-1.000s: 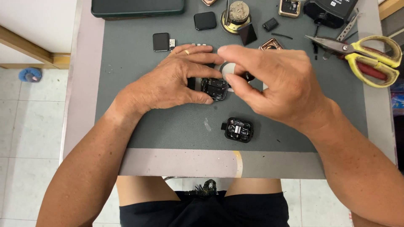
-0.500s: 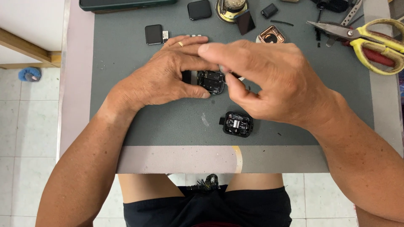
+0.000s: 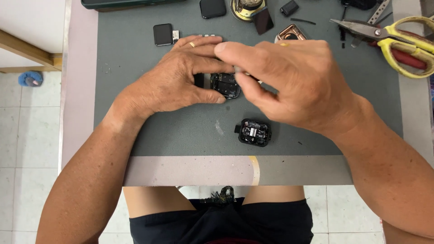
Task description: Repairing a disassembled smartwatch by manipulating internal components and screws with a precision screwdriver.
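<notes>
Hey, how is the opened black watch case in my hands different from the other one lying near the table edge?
The watch case between the hands is pinched by the left hand while the right hand works over it; the loose watch case lies untouched on the grey mat. The held one is partly hidden by fingers; the loose one shows fully. The loose one lies nearer the table edge. Both are small, black, with exposed insides.

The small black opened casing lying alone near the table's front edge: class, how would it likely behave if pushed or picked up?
The small black casing looks light, so a nudge would probably slide it across the grey mat. It lies flat and squat, so it seems unlikely to roll or tip. Its exposed inner parts suggest it is fragile; grip the rim.
</notes>
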